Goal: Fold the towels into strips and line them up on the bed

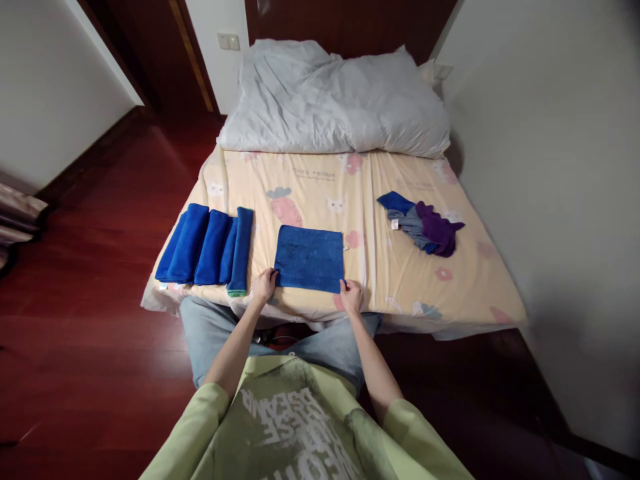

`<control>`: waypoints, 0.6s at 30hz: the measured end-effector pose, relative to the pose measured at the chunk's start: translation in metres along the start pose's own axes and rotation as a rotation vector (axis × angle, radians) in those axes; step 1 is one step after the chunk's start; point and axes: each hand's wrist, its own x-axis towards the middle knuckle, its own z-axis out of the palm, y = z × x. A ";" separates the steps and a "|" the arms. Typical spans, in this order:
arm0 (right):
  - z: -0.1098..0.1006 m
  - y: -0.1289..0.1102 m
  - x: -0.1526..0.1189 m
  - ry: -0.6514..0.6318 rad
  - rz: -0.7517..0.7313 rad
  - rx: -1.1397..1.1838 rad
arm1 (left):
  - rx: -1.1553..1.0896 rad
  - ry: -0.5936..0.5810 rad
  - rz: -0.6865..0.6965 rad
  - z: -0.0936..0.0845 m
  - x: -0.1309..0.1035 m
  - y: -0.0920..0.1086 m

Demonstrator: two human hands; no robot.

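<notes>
At the near edge of the bed, seen from the head camera I watch remotely, a green shirt (300, 427) and pale jeans (210, 333) fill the foreground. The left hand (264, 285) is drawn into a pinch on the near left corner of a blue cloth (310, 259); the right hand (352, 295) pinches the near right corner likewise, its fingers nearly together. The cloth lies flat between the row of folded blue cloths (209, 247) at left, which ends in a green-edged one (242, 247), and a loose heap (425, 227) of blue, grey and purple fabric at right.

To handle this edge well, I would keep both pinches level and shallow — thumbs at the very corners — with equal, light tension, so that the hem stays straight and the surface unwrinkled. I would also keep the left knuckles clear of the row beside them.

Legible matter is scant. The shirt bears pale block capitals that I cannot read reliably. A small white tag (345, 248) projects from the cloth's right edge, and a white label (395, 225) shows on the heap; I can read neither. Farther off, the patterned sheet (345, 180) carries small printed lettering (314, 173) — too soft to transcribe — before the white bedding (335, 100).
</notes>
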 end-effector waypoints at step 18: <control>-0.007 -0.004 -0.004 0.089 -0.123 -0.038 | -0.014 0.106 0.112 0.002 -0.008 -0.012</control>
